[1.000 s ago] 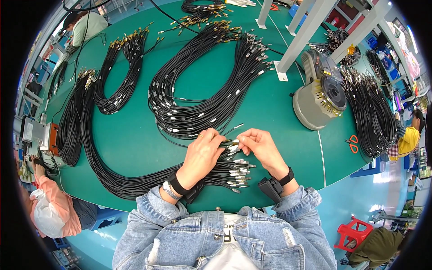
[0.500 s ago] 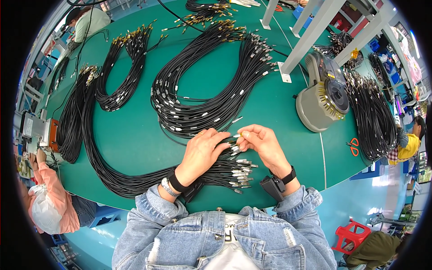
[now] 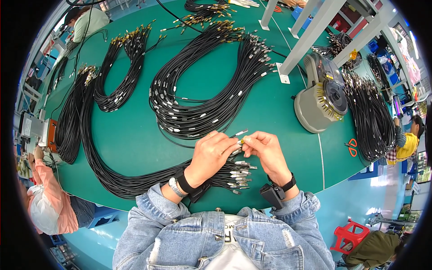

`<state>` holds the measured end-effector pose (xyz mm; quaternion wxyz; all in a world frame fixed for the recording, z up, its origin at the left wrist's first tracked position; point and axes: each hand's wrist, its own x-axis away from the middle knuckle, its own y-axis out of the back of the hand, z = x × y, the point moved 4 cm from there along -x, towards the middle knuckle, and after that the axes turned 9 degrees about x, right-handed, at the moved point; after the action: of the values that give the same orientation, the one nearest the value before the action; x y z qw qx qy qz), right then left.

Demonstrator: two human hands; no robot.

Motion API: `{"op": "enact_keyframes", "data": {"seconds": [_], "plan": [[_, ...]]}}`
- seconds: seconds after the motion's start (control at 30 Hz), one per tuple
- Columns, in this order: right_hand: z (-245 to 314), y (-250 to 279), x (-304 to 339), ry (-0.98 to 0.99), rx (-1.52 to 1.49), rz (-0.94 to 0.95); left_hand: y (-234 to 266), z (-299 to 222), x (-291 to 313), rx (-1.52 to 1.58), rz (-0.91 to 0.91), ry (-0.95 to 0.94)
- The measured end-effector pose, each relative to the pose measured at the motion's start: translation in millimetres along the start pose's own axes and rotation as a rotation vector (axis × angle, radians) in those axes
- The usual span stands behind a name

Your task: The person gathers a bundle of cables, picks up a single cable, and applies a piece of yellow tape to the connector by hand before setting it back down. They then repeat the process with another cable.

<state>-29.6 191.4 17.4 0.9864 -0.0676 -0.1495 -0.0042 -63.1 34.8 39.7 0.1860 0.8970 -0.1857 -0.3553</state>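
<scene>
My left hand is closed on a thin black cable, most of which its fingers hide. Just to its right, my right hand pinches a small yellow piece at the cable's end, thumb against forefinger; it is too small to name surely. Another metal-tipped cable end sticks out beyond my left fingers. Below both hands lies a long bundle of black cables, its silver connectors fanned out to the right and its length curving away to the left.
On the green table, a large looped cable bundle lies ahead, with a smaller one farther left. To the right are a grey round label dispenser, orange-handled scissors, another cable bundle and a white metal frame. Other people sit around.
Both hands have shifted slightly right and toward me, still together at the cable end. My left fingertips now sit close to the yellow piece that my right hand pinches.
</scene>
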Motion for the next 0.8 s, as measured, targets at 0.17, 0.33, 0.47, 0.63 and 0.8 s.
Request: {"op": "enact_keyframes", "data": {"seconds": [0.17, 0.33, 0.47, 0.63, 0.8], "plan": [[1.7, -3.5, 0.2, 0.006, 0.011, 0.010, -1.4, -3.0, 1.8, -0.019, -0.005, -0.028], [-4.1, -6.7, 0.4, 0.022, -0.003, 0.018, -1.8, -5.0, 2.2, 0.012, -0.006, -0.009], [-5.5, -7.4, 0.7, 0.026, -0.023, 0.013, -2.2, -3.7, 3.1, 0.027, -0.001, 0.026], [-4.8, -9.7, 1.3, 0.054, -0.003, -0.008, -2.1, -0.4, 3.0, 0.057, 0.002, 0.090], [-5.6, -8.6, -0.4, 0.083, 0.018, -0.153, 0.6, 4.9, 5.7, 0.044, -0.013, 0.136]]}}
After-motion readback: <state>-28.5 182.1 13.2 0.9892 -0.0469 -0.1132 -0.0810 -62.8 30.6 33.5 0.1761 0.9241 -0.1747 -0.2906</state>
